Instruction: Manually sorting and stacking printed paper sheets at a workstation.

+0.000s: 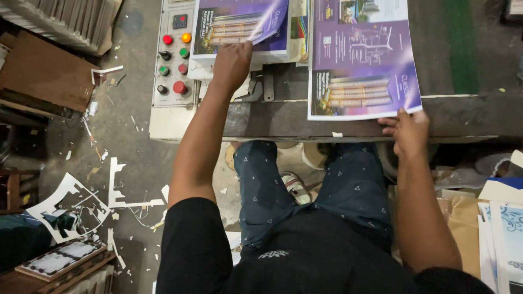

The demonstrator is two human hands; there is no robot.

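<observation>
Seen from above, a seated person in a black shirt and dark patterned trousers works at a grey metal table (468, 117) that forms part of a machine. The left hand (231, 65) reaches forward with the fingers curled onto the near edge of a stack of purple printed sheets (223, 32), whose top sheet (269, 22) is curled upward at its right corner; whether the fingers pinch a sheet or only press on the stack cannot be told. The right hand (407, 130) rests at the near edge of the table, its fingers narrow and touching the lower right corner of a second purple printed sheet (362, 65), which lies flat on the table to the right of the stack, well apart from the left hand. This sheet shows a building picture near its lower edge and a map-like drawing higher up. Just left of the stack sits a pale control panel (174, 60) with red, orange, green and black push buttons. On the concrete floor (131, 136) to the left lie white paper offcuts (117, 188) and scraps. Brown board (46, 71) lies at the upper left, and pale printed sheets (504, 239) are piled at the lower right beside the person's right arm.
</observation>
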